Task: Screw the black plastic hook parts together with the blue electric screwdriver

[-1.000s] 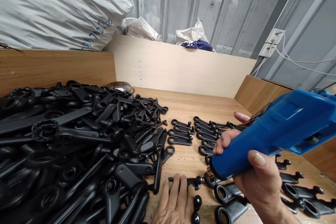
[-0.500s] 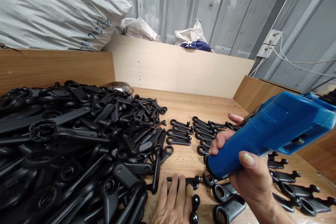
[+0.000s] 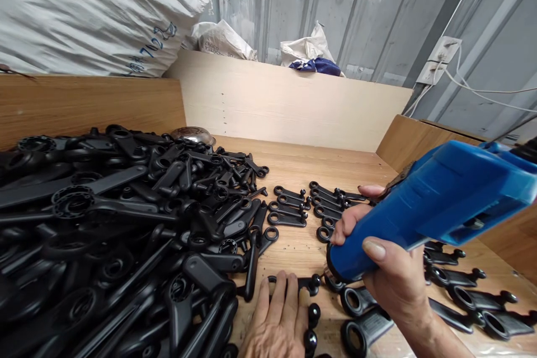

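My left hand (image 3: pixel 274 319) lies flat with its fingers stretched, resting over a black plastic crank arm (image 3: pixel 309 284). The arm's ball-shaped knob end sticks out to the right of my fingertips. My right hand (image 3: pixel 394 268) is wrapped round the body of a blue heat gun (image 3: pixel 403 218). Its dark-rimmed front end points down and left, low over the crank arms. The nozzle tip is mostly hidden behind the rim. Just right of my left hand are further black ball knobs (image 3: pixel 311 341), their arms partly covered by it.
A large heap of black crank arms (image 3: pixel 126 224) fills the left of the wooden table. Laid-out rows of them (image 3: pixel 289 207) lie in the middle and on the right (image 3: pixel 482 296). A metal bowl (image 3: pixel 193 134), white sacks (image 3: pixel 104 17) and a wall socket (image 3: pixel 444 49) are behind.
The view has shifted slightly. My right hand and the heat gun have moved a little to the left. My left hand stays flat on the same crank arm.
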Demonstrator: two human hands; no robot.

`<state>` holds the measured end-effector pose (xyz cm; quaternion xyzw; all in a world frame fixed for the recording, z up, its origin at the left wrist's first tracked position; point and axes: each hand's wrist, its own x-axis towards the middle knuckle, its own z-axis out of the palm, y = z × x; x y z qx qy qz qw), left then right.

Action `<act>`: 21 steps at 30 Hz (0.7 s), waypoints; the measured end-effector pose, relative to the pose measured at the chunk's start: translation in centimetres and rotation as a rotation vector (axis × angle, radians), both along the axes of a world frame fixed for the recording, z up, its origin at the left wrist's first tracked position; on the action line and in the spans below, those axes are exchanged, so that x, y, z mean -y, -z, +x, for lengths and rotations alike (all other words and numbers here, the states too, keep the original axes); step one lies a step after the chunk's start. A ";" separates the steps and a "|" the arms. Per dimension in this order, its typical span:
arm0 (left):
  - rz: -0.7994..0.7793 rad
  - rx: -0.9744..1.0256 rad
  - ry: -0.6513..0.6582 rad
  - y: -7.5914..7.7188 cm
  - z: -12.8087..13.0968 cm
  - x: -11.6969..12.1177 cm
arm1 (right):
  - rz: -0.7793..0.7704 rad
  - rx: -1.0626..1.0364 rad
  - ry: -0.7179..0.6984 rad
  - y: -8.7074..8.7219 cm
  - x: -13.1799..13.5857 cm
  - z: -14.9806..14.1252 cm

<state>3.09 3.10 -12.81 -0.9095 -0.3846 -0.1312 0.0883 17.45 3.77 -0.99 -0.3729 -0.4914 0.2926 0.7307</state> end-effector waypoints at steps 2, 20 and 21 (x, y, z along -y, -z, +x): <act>0.032 -0.006 0.016 0.1 -0.3 -0.2 | 0.002 0.013 -0.001 0.3 0.1 -0.1; -0.001 -0.183 0.223 0.9 -0.6 -1.4 | -0.037 0.011 -0.161 -2.5 2.9 -0.5; -0.004 -0.190 0.232 0.9 -0.6 -1.4 | -0.062 0.014 -0.177 -2.4 3.0 -0.5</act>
